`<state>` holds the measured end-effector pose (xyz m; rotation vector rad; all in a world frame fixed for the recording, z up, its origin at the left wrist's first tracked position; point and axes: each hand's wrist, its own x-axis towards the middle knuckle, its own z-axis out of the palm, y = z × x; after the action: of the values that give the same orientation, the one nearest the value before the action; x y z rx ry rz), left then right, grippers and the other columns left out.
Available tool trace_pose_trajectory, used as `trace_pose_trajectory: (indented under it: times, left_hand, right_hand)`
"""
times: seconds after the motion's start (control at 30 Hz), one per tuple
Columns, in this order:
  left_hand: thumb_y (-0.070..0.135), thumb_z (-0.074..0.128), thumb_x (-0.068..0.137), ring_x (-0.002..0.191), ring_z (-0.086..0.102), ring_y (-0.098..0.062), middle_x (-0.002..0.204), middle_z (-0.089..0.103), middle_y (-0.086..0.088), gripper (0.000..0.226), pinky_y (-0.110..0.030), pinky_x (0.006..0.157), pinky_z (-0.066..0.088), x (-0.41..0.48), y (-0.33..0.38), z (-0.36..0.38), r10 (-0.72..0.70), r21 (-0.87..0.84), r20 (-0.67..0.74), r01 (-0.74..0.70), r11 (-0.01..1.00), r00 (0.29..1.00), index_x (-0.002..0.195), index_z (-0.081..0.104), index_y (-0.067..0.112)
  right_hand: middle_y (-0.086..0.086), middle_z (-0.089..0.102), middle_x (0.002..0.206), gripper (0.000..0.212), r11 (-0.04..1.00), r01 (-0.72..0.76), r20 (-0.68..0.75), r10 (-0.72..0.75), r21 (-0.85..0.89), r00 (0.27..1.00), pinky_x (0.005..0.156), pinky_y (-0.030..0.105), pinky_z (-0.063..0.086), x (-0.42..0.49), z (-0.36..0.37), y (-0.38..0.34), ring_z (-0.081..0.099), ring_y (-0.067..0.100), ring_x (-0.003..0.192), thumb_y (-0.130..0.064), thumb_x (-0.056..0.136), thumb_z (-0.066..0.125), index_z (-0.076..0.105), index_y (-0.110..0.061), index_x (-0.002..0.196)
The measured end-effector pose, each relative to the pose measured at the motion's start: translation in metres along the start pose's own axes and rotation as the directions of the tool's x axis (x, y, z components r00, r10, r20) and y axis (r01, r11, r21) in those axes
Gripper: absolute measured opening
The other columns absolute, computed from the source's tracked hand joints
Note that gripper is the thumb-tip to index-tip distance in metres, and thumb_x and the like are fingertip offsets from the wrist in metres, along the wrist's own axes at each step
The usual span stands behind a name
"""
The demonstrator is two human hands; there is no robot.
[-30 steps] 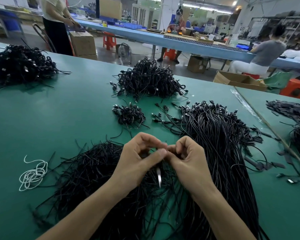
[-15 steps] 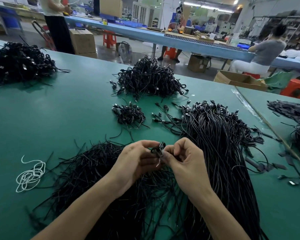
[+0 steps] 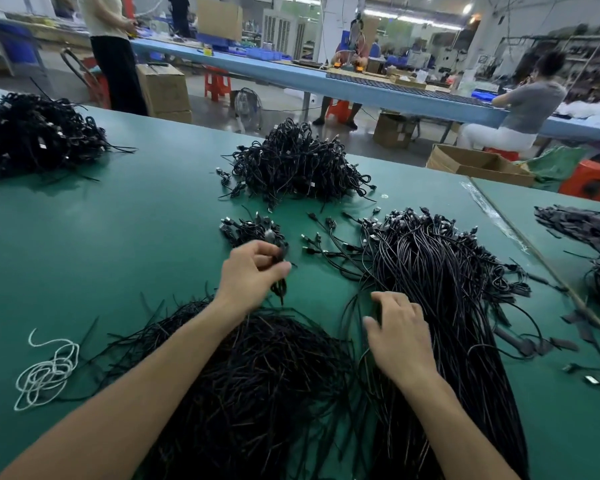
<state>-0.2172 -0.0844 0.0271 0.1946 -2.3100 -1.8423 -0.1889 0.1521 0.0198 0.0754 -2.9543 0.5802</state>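
Observation:
My left hand (image 3: 252,273) grips a small coiled black cable (image 3: 280,268), holding it just in front of a small pile of coiled cables (image 3: 248,230). My right hand (image 3: 397,332) lies with relaxed fingers on the near edge of a long bundle of straight black cables (image 3: 440,289). A heap of thin black ties (image 3: 257,375) fills the green table (image 3: 118,237) under my forearms.
Larger piles of coiled cables sit at the middle back (image 3: 297,164) and far left (image 3: 32,133). A white string (image 3: 47,372) lies near left. Loose connectors (image 3: 326,237) spread in the middle. A second table with cables (image 3: 586,230) adjoins on the right. People work behind.
My hands have parted. The left hand carried the coiled cable forward toward the small pile, and the right hand let go and dropped onto the straight cable bundle.

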Motion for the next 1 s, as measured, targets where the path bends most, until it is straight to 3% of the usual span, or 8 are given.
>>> trace_pose_trajectory:
  times: [0.13,0.27,0.33,0.37,0.47,0.53,0.77,1.0]
  left_hand:
    - [0.016,0.074,0.089,0.093,0.066,-0.017,0.109,0.071,-0.008,0.033,-0.027,0.084,0.054,0.061,-0.002,0.001,0.042,0.15,-0.175,-0.015,0.989,0.984,0.12,0.064,0.01]
    - [0.01,0.066,0.094,0.098,0.06,-0.015,0.132,0.061,-0.012,0.046,-0.025,0.09,0.05,0.094,-0.013,0.001,0.002,0.309,-0.163,0.049,0.95,0.987,0.139,0.053,0.011]
    - [0.007,0.065,0.094,0.085,0.058,-0.007,0.137,0.057,-0.01,0.05,-0.012,0.071,0.049,0.097,-0.022,0.002,-0.035,0.372,-0.117,0.077,0.925,0.993,0.141,0.05,0.014]
    - [0.005,0.064,0.093,0.085,0.057,-0.007,0.139,0.055,-0.009,0.049,-0.011,0.066,0.047,0.096,-0.026,0.003,-0.034,0.39,-0.105,0.073,0.918,0.994,0.14,0.052,0.015]
    - [0.004,0.063,0.092,0.117,0.053,-0.022,0.133,0.052,-0.007,0.037,-0.035,0.102,0.048,0.08,-0.028,0.01,0.044,0.396,-0.125,0.009,0.918,0.991,0.126,0.06,0.017]
    - [0.002,0.063,0.091,0.119,0.048,-0.022,0.122,0.05,-0.004,0.031,-0.035,0.109,0.039,0.062,-0.025,0.017,0.145,0.42,-0.157,-0.066,0.905,0.977,0.117,0.063,0.018]
    - [-0.003,0.063,0.09,0.092,0.055,-0.001,0.097,0.058,0.01,0.03,-0.004,0.084,0.044,-0.002,-0.001,0.049,0.259,0.316,0.109,-0.281,0.906,0.96,0.091,0.062,0.026]
    - [0.005,0.064,0.092,0.092,0.059,-0.002,0.095,0.064,0.01,0.027,-0.004,0.076,0.042,-0.024,-0.002,0.056,0.248,0.287,0.199,-0.298,0.91,0.948,0.086,0.062,0.031]
  right_hand:
    - [0.001,0.033,0.156,0.057,0.978,-0.096,0.122,0.119,-0.184,0.985,0.11,0.038,0.034,0.018,0.007,0.022,0.031,0.023,0.141,-0.03,0.103,0.043,0.023,-0.017,0.155]
    - [0.006,0.035,0.153,0.054,0.965,-0.167,0.134,0.196,-0.205,0.971,0.107,0.039,0.034,0.032,0.014,0.024,0.036,0.028,0.136,-0.033,0.104,0.04,0.026,-0.016,0.154]
    - [0.012,0.037,0.148,0.052,0.958,-0.217,0.122,0.242,-0.187,0.963,0.104,0.039,0.037,0.037,0.016,0.025,0.041,0.029,0.13,-0.033,0.104,0.041,0.03,-0.014,0.151]
    - [0.013,0.04,0.145,0.05,0.955,-0.23,0.116,0.254,-0.189,0.96,0.102,0.038,0.038,0.039,0.017,0.026,0.044,0.029,0.128,-0.033,0.105,0.041,0.032,-0.013,0.149]
    - [0.011,0.051,0.135,0.042,0.951,-0.238,0.076,0.257,-0.2,0.963,0.097,0.037,0.045,0.041,0.016,0.026,0.053,0.026,0.119,-0.031,0.105,0.042,0.043,-0.015,0.143]
    - [0.008,0.058,0.125,0.032,0.952,-0.256,0.032,0.264,-0.17,0.964,0.093,0.037,0.05,0.042,0.014,0.025,0.058,0.024,0.111,-0.027,0.104,0.046,0.052,-0.016,0.133]
    - [0.005,0.051,0.125,0.037,0.927,-0.209,-0.031,0.21,-0.312,0.977,0.087,0.033,0.049,0.041,0.019,0.025,0.055,0.021,0.107,-0.018,0.099,0.052,0.048,-0.024,0.135]
    - [0.006,0.051,0.124,0.025,0.919,-0.231,-0.019,0.237,-0.32,0.971,0.092,0.034,0.048,0.048,0.024,0.023,0.053,0.024,0.111,-0.022,0.1,0.052,0.055,-0.023,0.125]
